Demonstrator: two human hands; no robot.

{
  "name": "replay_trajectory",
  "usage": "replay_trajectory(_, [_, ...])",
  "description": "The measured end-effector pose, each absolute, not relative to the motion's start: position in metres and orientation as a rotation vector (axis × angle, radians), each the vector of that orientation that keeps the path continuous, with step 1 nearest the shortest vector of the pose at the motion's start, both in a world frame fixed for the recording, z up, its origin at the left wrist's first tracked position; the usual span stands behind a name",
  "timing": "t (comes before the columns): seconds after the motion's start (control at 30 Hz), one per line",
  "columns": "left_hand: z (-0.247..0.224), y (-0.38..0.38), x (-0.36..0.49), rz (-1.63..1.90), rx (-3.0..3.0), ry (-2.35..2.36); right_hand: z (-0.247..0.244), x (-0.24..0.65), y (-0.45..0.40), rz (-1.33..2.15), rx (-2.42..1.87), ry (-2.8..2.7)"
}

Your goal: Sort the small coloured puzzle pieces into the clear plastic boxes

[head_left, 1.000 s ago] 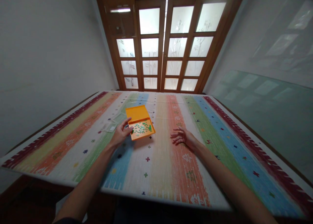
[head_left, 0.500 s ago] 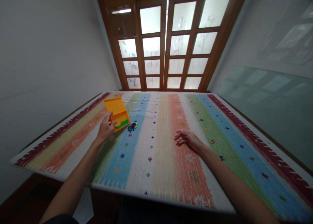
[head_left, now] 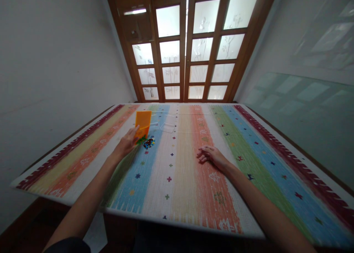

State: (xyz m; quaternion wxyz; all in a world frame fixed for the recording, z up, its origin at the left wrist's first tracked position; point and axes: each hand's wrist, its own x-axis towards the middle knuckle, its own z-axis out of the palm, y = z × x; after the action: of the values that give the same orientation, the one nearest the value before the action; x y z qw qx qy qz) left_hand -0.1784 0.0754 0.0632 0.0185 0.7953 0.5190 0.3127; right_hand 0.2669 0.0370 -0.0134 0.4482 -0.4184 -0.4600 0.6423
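My left hand (head_left: 129, 139) grips an orange plastic box (head_left: 143, 119) by its near left side, fingers closed on it. The box has its lid up and is tipped to the right. Small green pieces (head_left: 141, 140) show at its lower edge; whether they are inside or spilling out, I cannot tell. Right beside them lies a small heap of dark, blue and yellow pieces (head_left: 149, 144) on the cloth. My right hand (head_left: 209, 155) rests on the orange stripe with loosely curled fingers apart, holding nothing.
Behind the heap sits a clear plastic container (head_left: 168, 127); another clear one is partly hidden by the orange box. A striped, patterned cloth (head_left: 184, 179) covers the table. Walls stand left and right, and a wooden glazed door (head_left: 184, 94) is at the far end.
My left hand has moved right and tipped the orange box towards the heap, so its inside is turned away. The green pieces now show at its lower edge. My right hand stays put.
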Motion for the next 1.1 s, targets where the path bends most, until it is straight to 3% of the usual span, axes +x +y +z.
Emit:
replay_trajectory(0.57, [0.081,0.059,-0.169,0.733,2.794,1.552,-0.008,0.261,0.036,1.521,-1.089,-1.217])
replay_trajectory(0.8, [0.091,0.060,-0.160,0.665,2.851,1.458,-0.004,0.240,0.030,1.398,-1.145,-1.583])
replay_trajectory(0.9, [0.092,0.060,-0.156,0.750,2.729,1.416,0.001,0.231,0.023,1.189,-1.150,-1.791])
replay_trajectory(1.1, [0.082,0.048,-0.124,1.093,2.032,1.308,0.024,0.207,0.007,0.330,-0.990,-2.171])
